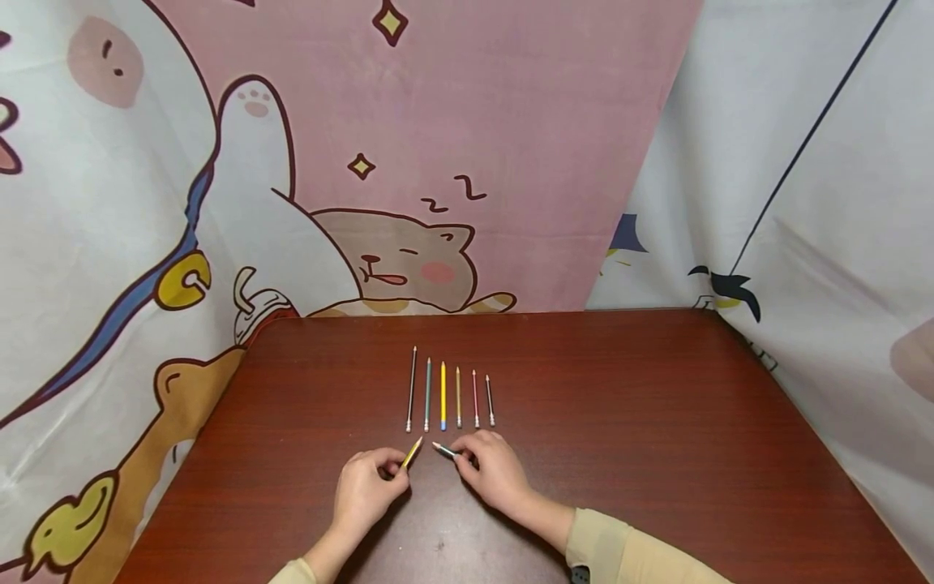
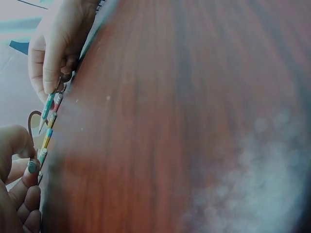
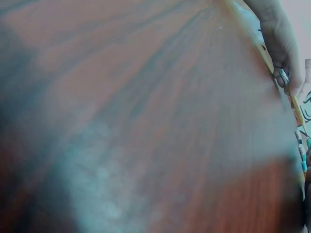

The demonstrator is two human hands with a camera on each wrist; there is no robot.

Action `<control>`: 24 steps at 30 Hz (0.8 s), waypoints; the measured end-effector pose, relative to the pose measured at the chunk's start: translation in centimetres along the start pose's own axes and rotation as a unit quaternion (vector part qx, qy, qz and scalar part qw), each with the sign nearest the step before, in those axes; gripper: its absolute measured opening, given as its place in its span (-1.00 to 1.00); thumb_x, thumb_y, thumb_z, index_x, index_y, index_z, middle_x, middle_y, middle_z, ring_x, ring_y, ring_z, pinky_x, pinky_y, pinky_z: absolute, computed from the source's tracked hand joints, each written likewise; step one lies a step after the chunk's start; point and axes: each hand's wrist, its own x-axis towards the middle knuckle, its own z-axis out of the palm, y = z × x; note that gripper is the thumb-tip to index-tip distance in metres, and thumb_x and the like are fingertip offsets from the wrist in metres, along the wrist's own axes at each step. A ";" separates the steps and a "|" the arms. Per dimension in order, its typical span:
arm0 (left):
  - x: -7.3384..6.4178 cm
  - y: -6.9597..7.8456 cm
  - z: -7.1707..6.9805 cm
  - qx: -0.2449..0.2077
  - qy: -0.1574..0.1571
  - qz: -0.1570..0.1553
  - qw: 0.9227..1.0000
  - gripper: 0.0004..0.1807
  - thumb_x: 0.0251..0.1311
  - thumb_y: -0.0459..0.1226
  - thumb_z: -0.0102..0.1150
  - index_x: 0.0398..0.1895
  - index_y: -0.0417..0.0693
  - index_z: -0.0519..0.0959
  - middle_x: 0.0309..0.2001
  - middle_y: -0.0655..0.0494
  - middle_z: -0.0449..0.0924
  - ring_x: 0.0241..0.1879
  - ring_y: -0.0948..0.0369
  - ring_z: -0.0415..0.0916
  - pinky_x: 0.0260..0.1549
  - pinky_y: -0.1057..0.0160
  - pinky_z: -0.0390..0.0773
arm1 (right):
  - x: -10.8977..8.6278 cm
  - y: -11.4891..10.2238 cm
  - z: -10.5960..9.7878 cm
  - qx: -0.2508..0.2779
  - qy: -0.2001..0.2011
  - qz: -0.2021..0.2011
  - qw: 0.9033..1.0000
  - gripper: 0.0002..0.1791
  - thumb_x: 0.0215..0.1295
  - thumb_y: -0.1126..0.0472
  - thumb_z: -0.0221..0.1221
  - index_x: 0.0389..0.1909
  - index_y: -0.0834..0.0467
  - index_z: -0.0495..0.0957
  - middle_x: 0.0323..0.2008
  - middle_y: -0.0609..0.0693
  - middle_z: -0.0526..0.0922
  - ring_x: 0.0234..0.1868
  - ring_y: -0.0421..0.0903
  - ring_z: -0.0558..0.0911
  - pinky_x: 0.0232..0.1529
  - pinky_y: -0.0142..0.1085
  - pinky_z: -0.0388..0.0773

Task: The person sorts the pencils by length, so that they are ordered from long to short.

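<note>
In the head view, my left hand (image 1: 367, 487) pinches a short yellow pencil (image 1: 413, 453) between thumb and fingers, its sharpened tip up and to the right. Opposite it, my right hand (image 1: 498, 472) pinches a short dark green pencil (image 1: 443, 449), tip toward the left. The two tips are close but apart. Just beyond lies a row of upright-pointing pencils, longest to shortest from left to right: black (image 1: 412, 389), teal (image 1: 428, 393), yellow (image 1: 443, 396), gold-brown (image 1: 458, 397), red (image 1: 476, 397) and a short dark one (image 1: 490, 400). The left wrist view shows the green pencil (image 2: 47, 110) closer.
The reddish-brown wooden table (image 1: 657, 438) spreads around the hands and the pencils. Behind it hangs a pink and white cloth (image 1: 540, 162) with cartoon animals, which also runs along both sides of the table.
</note>
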 end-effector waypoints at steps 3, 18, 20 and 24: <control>0.0 0.0 0.1 -0.005 0.008 0.004 1.000 -0.81 -0.24 -0.36 0.37 -0.51 0.14 0.71 -0.60 0.52 0.43 -0.51 0.37 0.36 -0.51 0.31 0.36 | 0.1 0.0 -0.4 0.025 -0.006 0.020 0.999 -0.89 0.15 0.31 0.36 -0.33 0.06 0.67 -0.48 -0.25 0.49 -0.40 -0.27 0.46 -0.33 -0.37 0.43; 1.5 1.7 0.2 -0.010 0.038 0.038 0.999 -0.82 -0.25 -0.35 0.40 -0.50 0.10 0.72 -0.64 0.51 0.40 -0.51 0.40 0.34 -0.53 0.33 0.37 | 0.1 1.2 -3.3 0.081 0.048 0.098 0.991 -0.82 0.10 0.40 0.36 -0.31 0.09 0.68 -0.49 -0.25 0.49 -0.50 -0.25 0.46 -0.44 -0.40 0.41; 1.8 2.1 0.3 -0.014 0.039 0.041 0.998 -0.82 -0.26 -0.35 0.40 -0.50 0.10 0.72 -0.64 0.48 0.40 -0.51 0.39 0.34 -0.53 0.33 0.36 | 0.0 1.5 -3.5 0.083 0.057 0.104 0.989 -0.82 0.09 0.40 0.36 -0.30 0.10 0.68 -0.49 -0.24 0.50 -0.50 -0.26 0.46 -0.45 -0.40 0.41; 2.1 2.8 0.8 -0.022 0.038 0.043 0.998 -0.81 -0.26 -0.34 0.40 -0.48 0.11 0.73 -0.65 0.49 0.40 -0.52 0.39 0.35 -0.54 0.34 0.36 | 0.1 2.2 -3.9 0.083 0.069 0.112 0.988 -0.82 0.08 0.40 0.36 -0.30 0.11 0.68 -0.49 -0.23 0.52 -0.50 -0.26 0.46 -0.46 -0.40 0.41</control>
